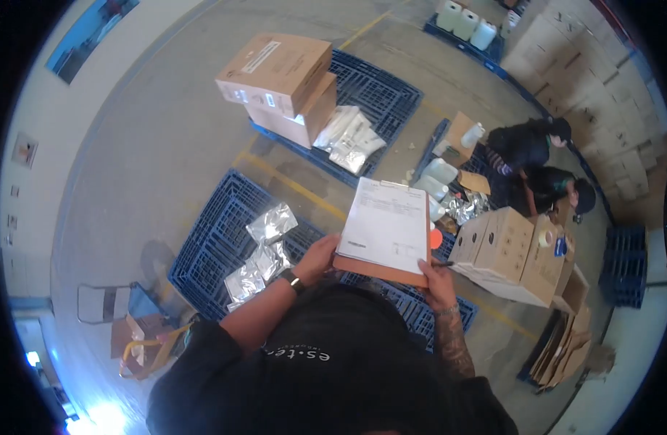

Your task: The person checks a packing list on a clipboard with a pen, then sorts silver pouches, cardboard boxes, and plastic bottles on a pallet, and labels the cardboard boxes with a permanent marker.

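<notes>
A brown clipboard [380, 270] is held out in front of my chest, with printed white paper [386, 221] lying on it under a metal clip at the far edge. My left hand [320, 257] grips its near left corner. At the near right corner, my right hand [438, 284] is closed on the board, the thumb over the paper's edge. A thin dark item, perhaps a pen, shows by the right fingers; I cannot make it out fully. Beyond my left hand, silvery foil pouches [261, 264] lie on a blue plastic pallet [203, 254].
Large cartons [275, 72] and more pouches [350, 138] sit on another pallet. To the right, two people [529, 156] bend beside jugs [441, 172] and cartons [496, 246]. Flattened cardboard [565, 348] leans at lower right; a hand cart [141, 312] stands at left.
</notes>
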A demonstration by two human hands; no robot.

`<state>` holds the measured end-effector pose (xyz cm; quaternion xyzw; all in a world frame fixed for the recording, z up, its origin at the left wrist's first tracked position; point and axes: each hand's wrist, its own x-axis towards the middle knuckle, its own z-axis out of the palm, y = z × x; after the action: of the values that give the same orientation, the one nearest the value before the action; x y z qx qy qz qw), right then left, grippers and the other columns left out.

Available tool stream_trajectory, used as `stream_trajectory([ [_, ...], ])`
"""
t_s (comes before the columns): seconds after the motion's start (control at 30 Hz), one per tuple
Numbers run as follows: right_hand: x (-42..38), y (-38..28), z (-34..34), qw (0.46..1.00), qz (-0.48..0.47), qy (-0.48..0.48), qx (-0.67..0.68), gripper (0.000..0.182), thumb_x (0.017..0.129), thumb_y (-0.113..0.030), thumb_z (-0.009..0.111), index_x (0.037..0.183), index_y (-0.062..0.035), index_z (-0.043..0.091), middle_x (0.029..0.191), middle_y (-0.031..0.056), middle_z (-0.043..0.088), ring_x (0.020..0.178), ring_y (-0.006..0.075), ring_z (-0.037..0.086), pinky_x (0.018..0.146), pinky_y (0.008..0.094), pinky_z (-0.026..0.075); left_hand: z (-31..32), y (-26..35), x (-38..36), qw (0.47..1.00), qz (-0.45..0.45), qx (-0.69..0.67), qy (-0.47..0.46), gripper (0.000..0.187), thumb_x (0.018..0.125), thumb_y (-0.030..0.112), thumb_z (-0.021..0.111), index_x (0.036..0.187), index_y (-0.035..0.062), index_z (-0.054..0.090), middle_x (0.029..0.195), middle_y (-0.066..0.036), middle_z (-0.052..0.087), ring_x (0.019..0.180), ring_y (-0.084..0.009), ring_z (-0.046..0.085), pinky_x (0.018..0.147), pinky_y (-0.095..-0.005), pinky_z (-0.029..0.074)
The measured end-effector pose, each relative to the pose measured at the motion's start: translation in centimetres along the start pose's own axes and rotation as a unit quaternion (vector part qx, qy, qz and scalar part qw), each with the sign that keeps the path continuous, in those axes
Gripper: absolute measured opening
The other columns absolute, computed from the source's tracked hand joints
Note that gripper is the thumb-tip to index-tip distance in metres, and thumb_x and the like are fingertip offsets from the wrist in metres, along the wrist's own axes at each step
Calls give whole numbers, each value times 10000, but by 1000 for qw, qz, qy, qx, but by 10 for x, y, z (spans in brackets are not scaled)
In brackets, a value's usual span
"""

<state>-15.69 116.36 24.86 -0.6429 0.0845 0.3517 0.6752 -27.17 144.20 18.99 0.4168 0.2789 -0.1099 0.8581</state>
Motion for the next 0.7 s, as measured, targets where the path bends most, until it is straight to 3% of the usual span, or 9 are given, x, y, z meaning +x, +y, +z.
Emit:
stream_trajectory([
  [0.07, 49, 8, 20, 998, -8, 4, -69, 328, 917, -188, 619, 1137, 45, 547, 836, 56, 636, 578, 116, 595, 418, 226, 440, -38, -8, -12, 999, 13, -17, 50, 368, 962, 333, 548, 1233, 84, 560, 1066, -22, 643, 857, -107, 621, 655, -231, 461],
  [0.13, 95, -3, 53, 990, -26, 4, -141, 328, 913, -192, 621, 1117, 56, 555, 819, 54, 633, 573, 122, 593, 419, 234, 439, -69, 4, -27, 980, 16, 40, 193, 395, 944, 351, 567, 1229, 77, 554, 1085, -33, 639, 870, -131, 621, 668, -260, 469],
  [0.3, 187, -22, 140, 969, -30, -15, -245, 261, 901, -207, 626, 1001, 29, 579, 771, 61, 621, 546, 135, 582, 426, 260, 444, -148, 5, -83, 949, 57, -31, 309, 392, 945, 354, 576, 1242, 101, 550, 1092, -33, 633, 869, -130, 606, 685, -253, 469],
  [0.43, 244, -59, 225, 980, -70, -41, -180, 240, 892, -219, 637, 966, 1, 574, 753, 62, 609, 515, 137, 568, 415, 268, 438, -188, -10, -121, 886, 97, -106, 441, 363, 944, 340, 581, 1206, 90, 563, 1067, -44, 638, 860, -138, 611, 670, -256, 467],
  [0.53, 291, -97, 294, 983, -96, -50, -149, 247, 873, -230, 663, 969, -17, 581, 760, 39, 588, 576, 122, 561, 424, 274, 433, -202, -28, -140, 856, 91, -113, 496, 344, 940, 360, 576, 1167, 101, 579, 1059, -33, 639, 860, -164, 612, 694, -273, 473],
  [0.63, 357, -132, 356, 971, -189, -84, -122, 223, 885, -218, 652, 953, -19, 579, 766, 38, 588, 578, 122, 562, 440, 265, 441, -207, -50, -147, 825, 52, -117, 551, 354, 942, 346, 572, 1156, 64, 580, 1059, -74, 653, 869, -192, 638, 603, -266, 476],
  [0.7, 399, -151, 393, 964, -229, -89, -102, 249, 906, -242, 632, 964, -7, 576, 769, 51, 603, 559, 133, 572, 444, 261, 448, -212, -85, -150, 824, 52, -123, 550, 313, 934, 306, 593, 1125, 58, 588, 927, -38, 648, 713, -128, 605, 517, -227, 438],
])
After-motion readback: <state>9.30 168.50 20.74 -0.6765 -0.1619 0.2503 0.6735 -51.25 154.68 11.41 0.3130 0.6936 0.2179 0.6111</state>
